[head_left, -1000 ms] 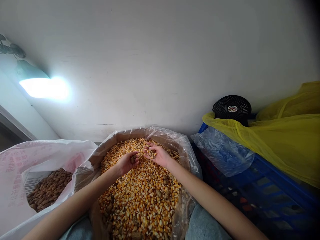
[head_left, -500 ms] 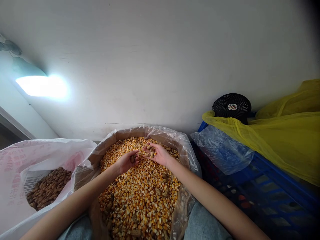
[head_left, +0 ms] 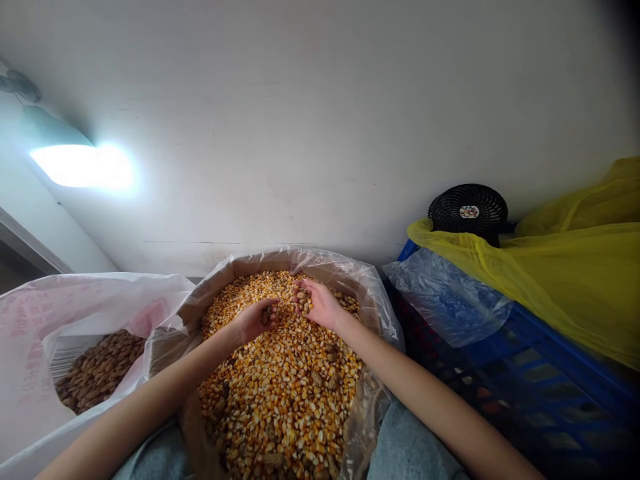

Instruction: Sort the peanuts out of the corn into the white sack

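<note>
A large plastic-lined bag full of yellow-orange corn kernels (head_left: 280,387) is in front of me, with unshelled peanuts (head_left: 273,460) scattered among the corn. Over the far half of the heap, my right hand (head_left: 324,307) is cupped, its palm turned inward, holding several peanuts (head_left: 303,300) with some kernels. Facing it from the other side, my left hand (head_left: 254,321) has its fingers curled round what look like peanuts, mostly hidden by the fingers. A small gap separates the two hands.
At left stands a white bag (head_left: 25,347) holding brown almond-like nuts (head_left: 103,370). To the right is a blue crate (head_left: 550,347) with yellow netting (head_left: 560,280), clear plastic (head_left: 450,300) and a black fan (head_left: 467,210). A lit lamp (head_left: 65,160) hangs at upper left before the wall.
My right hand has turned its fingers more upward and curled them closer round the peanuts. My left hand stays nearly in place. The view has shifted slightly.
</note>
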Demonstrator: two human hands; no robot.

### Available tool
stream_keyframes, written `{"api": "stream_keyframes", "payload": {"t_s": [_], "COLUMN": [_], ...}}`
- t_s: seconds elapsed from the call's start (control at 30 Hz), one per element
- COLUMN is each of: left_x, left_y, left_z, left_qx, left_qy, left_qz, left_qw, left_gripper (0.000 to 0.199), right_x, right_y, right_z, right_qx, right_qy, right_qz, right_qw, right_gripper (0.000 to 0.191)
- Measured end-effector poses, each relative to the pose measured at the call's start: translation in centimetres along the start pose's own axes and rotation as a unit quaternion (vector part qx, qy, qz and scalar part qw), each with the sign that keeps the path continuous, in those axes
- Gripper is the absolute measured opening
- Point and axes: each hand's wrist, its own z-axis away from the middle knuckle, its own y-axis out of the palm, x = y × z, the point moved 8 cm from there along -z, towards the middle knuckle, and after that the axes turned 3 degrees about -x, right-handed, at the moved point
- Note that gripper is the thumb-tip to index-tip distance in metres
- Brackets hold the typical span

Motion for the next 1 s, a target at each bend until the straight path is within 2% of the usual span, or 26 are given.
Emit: {"api": "stream_keyframes", "payload": {"t_s": [0.3,0.6,0.77,1.0], "left_x": [0.0,-0.2,-0.2,-0.4], "left_y": [0.2,0.3,0.3,0.3], "left_z": [0.1,0.4,0.4,0.2], "left_qx": [0.004,-0.006,0.001,0.011], "left_qy": [-0.005,-0.003,-0.004,0.0], "left_qz": [-0.011,-0.012,-0.015,-0.026], "left_qw": [1.0,1.0,1.0,1.0], "left_gripper": [0.009,0.008,0.009,0.007], "right_x": [-0.1,-0.7,-0.5,0.2], "right_y": [0.6,1.3,1.0,0.9], "right_z": [0.4,0.7,0.5,0.2], "right_qx": [0.027,0.06,0.052,0.056], "right_qy": [0.01,0.048,0.035,-0.026], "right_qz": [0.014,0.014,0.018,0.043], "right_qw": [0.999,0.997,0.998,0.997], "right_gripper": [0.019,0.02,0.023,0.024]}}
